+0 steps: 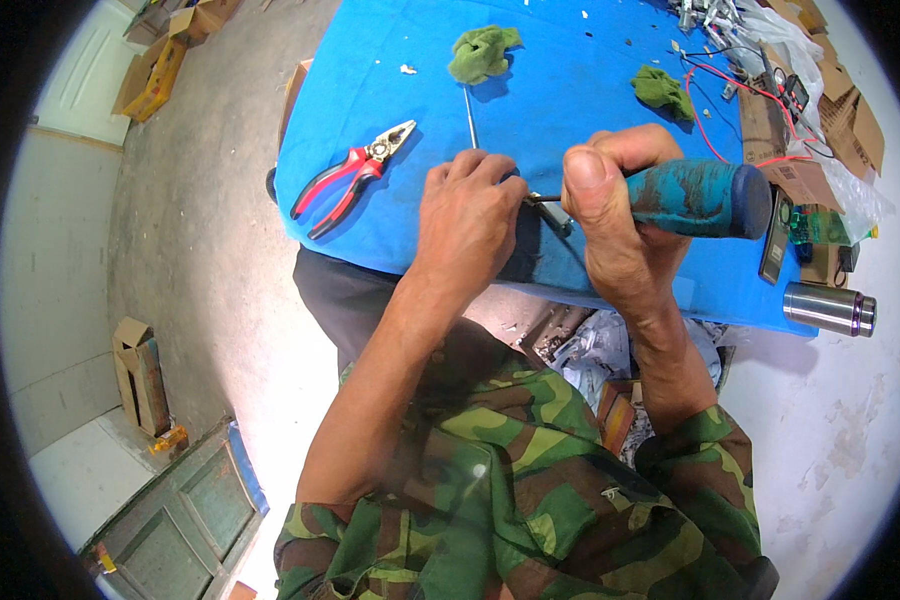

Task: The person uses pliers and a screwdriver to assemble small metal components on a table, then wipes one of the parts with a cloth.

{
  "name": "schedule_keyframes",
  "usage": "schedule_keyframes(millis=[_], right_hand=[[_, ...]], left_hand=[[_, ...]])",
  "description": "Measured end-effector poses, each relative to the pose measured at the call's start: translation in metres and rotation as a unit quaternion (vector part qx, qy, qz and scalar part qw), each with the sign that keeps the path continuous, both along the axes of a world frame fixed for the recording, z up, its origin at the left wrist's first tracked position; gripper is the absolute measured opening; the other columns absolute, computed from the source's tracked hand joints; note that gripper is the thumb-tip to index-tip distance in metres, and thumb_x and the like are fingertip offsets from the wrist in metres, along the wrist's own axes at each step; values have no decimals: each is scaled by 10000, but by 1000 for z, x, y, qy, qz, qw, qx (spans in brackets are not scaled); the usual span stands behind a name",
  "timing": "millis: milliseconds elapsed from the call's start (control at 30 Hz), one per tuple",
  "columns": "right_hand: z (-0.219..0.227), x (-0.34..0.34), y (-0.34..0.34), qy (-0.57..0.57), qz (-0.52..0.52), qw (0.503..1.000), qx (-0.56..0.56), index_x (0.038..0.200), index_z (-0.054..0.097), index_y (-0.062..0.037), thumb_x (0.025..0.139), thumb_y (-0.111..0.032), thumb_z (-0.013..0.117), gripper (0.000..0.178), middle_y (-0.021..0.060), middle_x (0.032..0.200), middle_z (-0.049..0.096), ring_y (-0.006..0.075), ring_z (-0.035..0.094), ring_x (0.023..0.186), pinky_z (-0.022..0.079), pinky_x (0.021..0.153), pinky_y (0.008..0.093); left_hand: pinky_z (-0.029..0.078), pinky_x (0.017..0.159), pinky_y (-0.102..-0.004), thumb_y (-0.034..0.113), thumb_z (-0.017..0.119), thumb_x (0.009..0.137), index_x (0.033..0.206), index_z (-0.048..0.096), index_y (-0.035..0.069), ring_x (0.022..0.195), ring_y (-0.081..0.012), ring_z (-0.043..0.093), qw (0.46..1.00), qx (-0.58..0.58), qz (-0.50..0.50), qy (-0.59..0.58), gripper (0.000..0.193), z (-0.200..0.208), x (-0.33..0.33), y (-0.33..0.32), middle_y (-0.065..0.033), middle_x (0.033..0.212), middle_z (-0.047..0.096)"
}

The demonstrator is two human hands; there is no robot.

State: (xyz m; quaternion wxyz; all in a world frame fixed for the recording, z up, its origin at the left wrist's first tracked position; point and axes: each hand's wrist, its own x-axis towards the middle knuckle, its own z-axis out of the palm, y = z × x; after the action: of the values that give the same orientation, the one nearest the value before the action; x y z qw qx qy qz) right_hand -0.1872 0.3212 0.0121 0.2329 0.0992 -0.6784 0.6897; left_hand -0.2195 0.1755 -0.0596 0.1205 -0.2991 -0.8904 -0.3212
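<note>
My right hand (620, 205) is wrapped round the thick teal handle of a screwdriver (695, 198), held level. Its thin shaft points left to a small metal piece (536, 199) at the fingers of my left hand (470, 205). Those fingers are curled down over the table and closed; what they hold is mostly hidden. A thin metal rod (471, 118) sticks out beyond the left knuckles toward a crumpled green cloth (482, 54). A short dark bar (555, 221) shows between my hands. Red-and-black pliers (355, 178) lie to the left, jaws slightly apart.
A blue cloth (570, 90) covers the table. At right lie a second green cloth (662, 92), a red test lead (705, 120), a multimeter (793, 93), a dark flat device (776, 237) and a steel flask (830, 309). Metal parts (705, 15) are heaped at the far right.
</note>
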Motion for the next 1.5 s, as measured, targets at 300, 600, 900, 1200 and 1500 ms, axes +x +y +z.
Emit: schedule_keyframes(millis=[300,600,900,1200,1500], right_hand=[[6,-5,1,-35,1,999,-6,934,687,-62,964,-91,790,111,-38,824,658,39,560,728,475,633,237],[9,-7,-3,-42,-17,998,40,909,674,-55,973,-125,783,144,-29,798,648,46,556,725,475,630,251],[13,-7,-6,-48,-38,995,81,903,684,-50,972,-135,780,146,-21,792,663,69,579,722,492,644,275],[18,-8,-11,-50,-39,995,80,863,692,-43,968,-129,782,162,-24,781,672,65,578,722,495,644,283],[21,-6,-17,-35,-22,997,65,877,633,-81,993,-114,756,172,-60,762,576,30,479,699,408,605,257]], left_hand=[[486,913,-481,93,693,892,986,767,89,1107,-323,640,1000,20,3,5,119,-5,-1,0,-74,1115,722],[497,917,-473,49,709,880,1007,765,76,1113,-330,653,997,74,-17,-11,142,-8,-4,-2,-104,1137,727],[521,1038,-445,178,821,890,1226,727,47,1228,-354,645,993,32,110,14,372,39,-2,-68,-175,1310,694],[496,1074,-487,522,813,864,1435,587,-2,1283,-374,594,966,-163,181,-90,807,21,0,-138,-221,1406,608],[577,810,-375,322,717,928,1248,681,-60,915,-225,677,943,83,189,-261,500,52,3,-135,-141,1014,698]])
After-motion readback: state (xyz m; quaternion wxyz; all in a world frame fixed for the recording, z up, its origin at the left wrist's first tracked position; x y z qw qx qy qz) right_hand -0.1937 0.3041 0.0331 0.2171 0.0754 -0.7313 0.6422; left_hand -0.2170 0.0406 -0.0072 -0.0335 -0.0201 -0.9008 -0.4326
